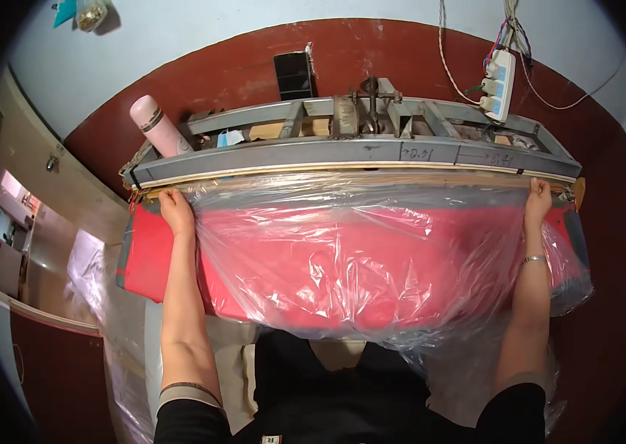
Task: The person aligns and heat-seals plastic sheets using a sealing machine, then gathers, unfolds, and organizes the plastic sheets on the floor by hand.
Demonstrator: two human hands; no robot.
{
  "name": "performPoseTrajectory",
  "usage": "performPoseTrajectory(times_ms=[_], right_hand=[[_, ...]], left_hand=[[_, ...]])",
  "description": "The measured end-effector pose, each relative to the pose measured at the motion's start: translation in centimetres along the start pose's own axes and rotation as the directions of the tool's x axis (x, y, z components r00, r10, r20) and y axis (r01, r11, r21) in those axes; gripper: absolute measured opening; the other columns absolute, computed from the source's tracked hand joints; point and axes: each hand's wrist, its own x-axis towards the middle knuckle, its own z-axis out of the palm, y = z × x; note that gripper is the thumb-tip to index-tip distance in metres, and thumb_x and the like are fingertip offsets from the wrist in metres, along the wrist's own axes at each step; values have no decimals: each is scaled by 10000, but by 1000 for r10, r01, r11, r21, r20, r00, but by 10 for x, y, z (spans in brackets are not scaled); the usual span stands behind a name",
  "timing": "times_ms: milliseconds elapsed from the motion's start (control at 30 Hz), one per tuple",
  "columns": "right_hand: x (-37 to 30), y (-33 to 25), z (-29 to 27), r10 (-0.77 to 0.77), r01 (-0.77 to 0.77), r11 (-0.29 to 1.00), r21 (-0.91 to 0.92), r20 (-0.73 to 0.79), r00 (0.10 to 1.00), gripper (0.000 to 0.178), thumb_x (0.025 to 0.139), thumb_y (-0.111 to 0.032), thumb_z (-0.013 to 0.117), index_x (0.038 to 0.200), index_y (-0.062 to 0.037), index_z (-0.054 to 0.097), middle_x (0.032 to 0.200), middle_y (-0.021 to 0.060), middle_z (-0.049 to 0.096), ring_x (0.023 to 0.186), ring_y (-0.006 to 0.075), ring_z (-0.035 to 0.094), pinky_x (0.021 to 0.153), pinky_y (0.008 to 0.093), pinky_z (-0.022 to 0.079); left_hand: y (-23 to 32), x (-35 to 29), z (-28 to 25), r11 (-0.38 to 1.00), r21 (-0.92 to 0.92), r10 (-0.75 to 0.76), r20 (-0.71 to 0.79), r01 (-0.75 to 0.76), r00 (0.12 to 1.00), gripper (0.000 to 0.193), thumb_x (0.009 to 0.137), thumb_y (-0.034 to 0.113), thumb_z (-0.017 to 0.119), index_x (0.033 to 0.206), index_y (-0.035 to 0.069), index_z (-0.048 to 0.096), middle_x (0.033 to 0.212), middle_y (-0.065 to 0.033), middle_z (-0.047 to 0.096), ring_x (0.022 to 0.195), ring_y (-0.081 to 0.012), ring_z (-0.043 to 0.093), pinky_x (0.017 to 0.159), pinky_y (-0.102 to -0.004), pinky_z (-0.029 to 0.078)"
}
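A wide sheet of clear plastic film (372,259) stretches over a red-topped board (151,248) with grey taped edges. My left hand (174,209) is closed on the film's far left corner, beside the long grey metal bar (268,164) of a frame. At the far right, my right hand (538,198) pinches the film's other corner close under the same bar. Between my hands the film's far edge runs along the bar's pale strip. Its near part hangs in wrinkles over the board's front edge, toward my lap.
A pink thermos bottle (159,127) leans at the frame's left end. Behind the bar sit metal linkage parts (372,107). A white power strip (500,85) with cables hangs at the back right. More plastic film (89,259) lies left, near an open doorway.
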Motion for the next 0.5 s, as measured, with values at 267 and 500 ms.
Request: performPoseTrajectory(times_ms=[267,500], right_hand=[[6,1,-4,-98,72,963,-261,-88,991,164,801,-149,612,840,-12,530,724,22,550,656,109,503,642,240,421],[4,-20,-7,-124,54,961,-271,-246,961,210,848,-205,525,919,-7,532,754,53,574,725,153,538,726,263,425]], left_hand=[[-6,5,14,990,-56,-131,6,131,991,145,824,140,553,819,8,493,697,-66,551,601,-141,496,609,-280,431],[-14,15,11,825,-280,-500,43,491,865,187,849,164,476,912,-12,475,827,-145,556,757,-232,535,732,-347,429]])
